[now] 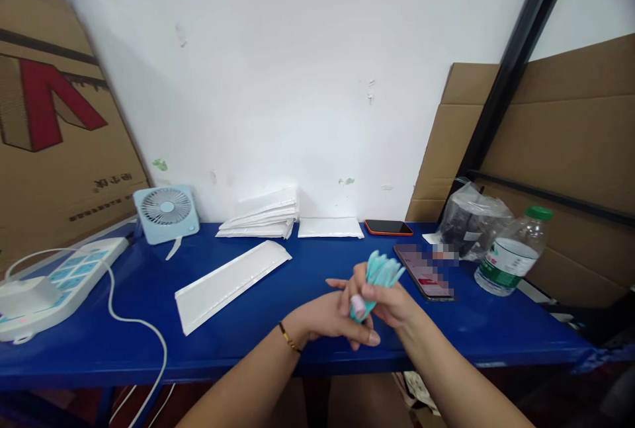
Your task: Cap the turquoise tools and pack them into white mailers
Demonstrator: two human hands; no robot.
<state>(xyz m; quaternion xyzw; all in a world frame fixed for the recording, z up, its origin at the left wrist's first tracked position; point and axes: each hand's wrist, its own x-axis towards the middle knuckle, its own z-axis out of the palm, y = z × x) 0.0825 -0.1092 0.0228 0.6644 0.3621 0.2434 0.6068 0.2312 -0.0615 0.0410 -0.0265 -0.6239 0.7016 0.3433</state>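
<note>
Both my hands are together above the front middle of the blue table [238,322]. My right hand [394,305] is closed round a bundle of slim teal sticks [381,272], whose pale tips fan out at the top. My left hand [327,315], with a gold bracelet at the wrist, is closed at the bundle's lower part, its fingers overlapping those of the right. Between the hands shows a small pale pink piece [358,307]; its kind is unclear. Nearest on the table, to the left, lies a flat white padded mailer [231,282].
White mailers [265,213] are stacked by the wall, with a single one [331,227] beside them. Left stand a blue fan [167,213] and a power strip [74,282]. Right are two phones [388,227], a bagged cup [469,223] and a water bottle [513,256].
</note>
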